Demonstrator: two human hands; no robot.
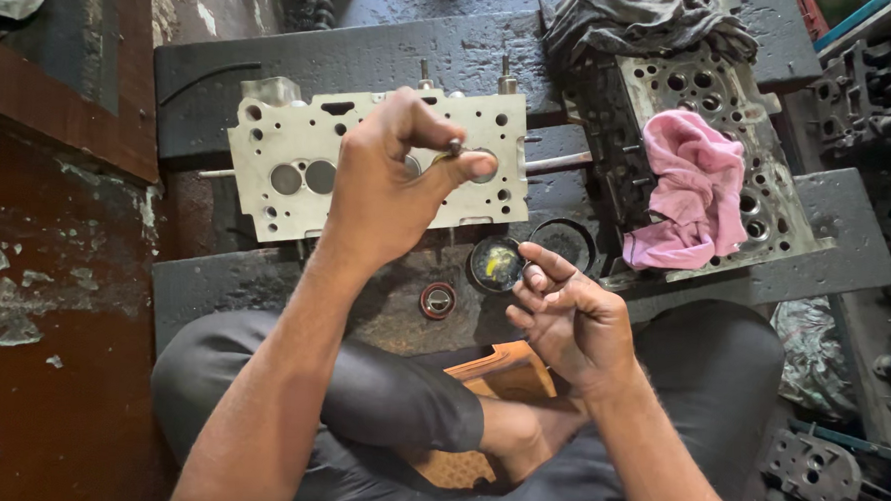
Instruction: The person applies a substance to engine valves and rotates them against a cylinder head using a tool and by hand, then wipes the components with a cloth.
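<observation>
Two hands busy: left hand (389, 173) pinches a valve (457, 151) over the head (280, 138), right hand (563, 311) curled by the tin (495, 263), grip unclear.

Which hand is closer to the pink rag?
The right hand. It sits below and left of the pink rag, near the small round tin. The left hand is farther left, over the pale cylinder head, pinching a small metal part.

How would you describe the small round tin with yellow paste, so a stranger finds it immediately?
Start at the pale grey metal cylinder head lying across the dark bench. Below its right end, beside the right hand, sits the small open round tin. Unlike the neighbouring empty black lid, it holds yellow paste.
</observation>
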